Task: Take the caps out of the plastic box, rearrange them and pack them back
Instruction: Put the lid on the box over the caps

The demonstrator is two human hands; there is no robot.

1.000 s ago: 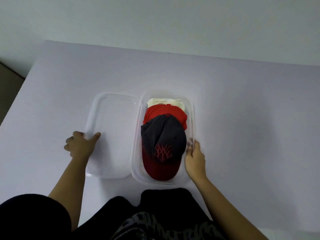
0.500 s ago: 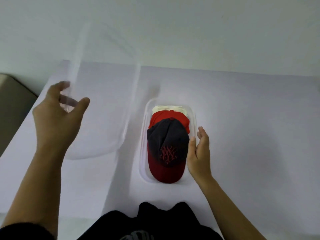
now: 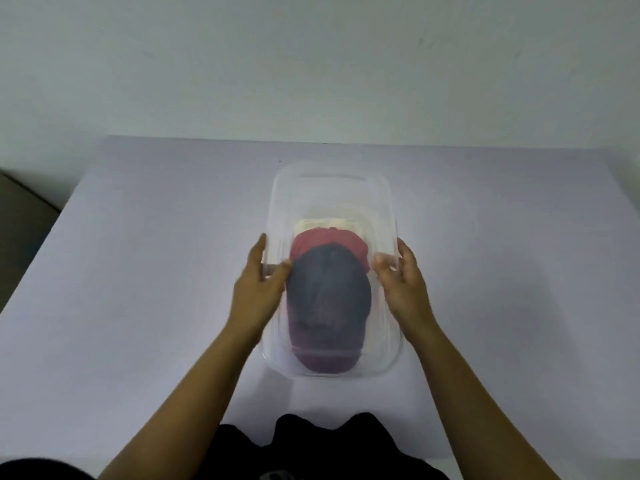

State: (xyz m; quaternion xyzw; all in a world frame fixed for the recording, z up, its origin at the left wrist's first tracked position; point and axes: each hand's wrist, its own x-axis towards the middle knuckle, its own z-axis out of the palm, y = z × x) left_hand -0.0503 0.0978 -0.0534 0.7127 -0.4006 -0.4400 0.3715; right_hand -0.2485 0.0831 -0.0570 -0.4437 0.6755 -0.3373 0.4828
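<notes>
Here both hands hold the clear lid (image 3: 332,195) over the plastic box (image 3: 375,327), which stands on the white table (image 3: 156,271). The left hand (image 3: 258,292) pinches the lid's left edge, thumb on top; the right hand (image 3: 403,289) pinches the right edge likewise. Inside the box, blurred through the lid, lie a dark cap (image 3: 329,289) nearest, a red cap (image 3: 329,240) behind it and a cream cap (image 3: 329,224) farthest. Whether the lid touches the box's rim cannot be told.
</notes>
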